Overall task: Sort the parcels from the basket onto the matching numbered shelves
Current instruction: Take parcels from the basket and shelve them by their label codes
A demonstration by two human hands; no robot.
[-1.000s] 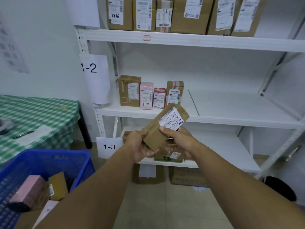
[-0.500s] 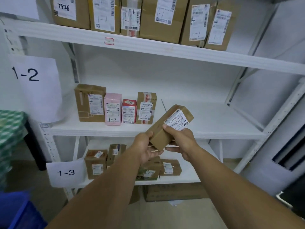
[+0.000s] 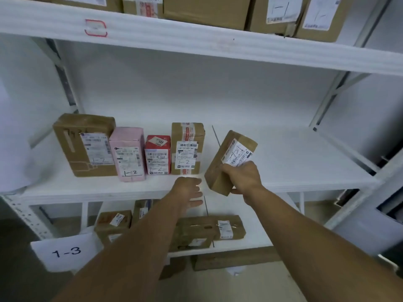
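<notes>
While your right hand [image 3: 242, 177] grips tilted parcel [image 3: 218, 170], left hand [image 3: 188, 191] spread, empty: stand it upright beside row [image 3: 187, 149], label [image 3: 236, 153] out.

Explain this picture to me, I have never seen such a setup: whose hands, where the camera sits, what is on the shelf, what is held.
No machine here: a person sorts parcels by hand. The one camera sits on their head, looking forward and down along both arms. The right hand grips a tilted brown parcel at the middle shelf. The left hand is open, holding nothing. On that shelf stand a large brown box, a pink box, a red box and a taped brown box, some marked 1-2.
</notes>
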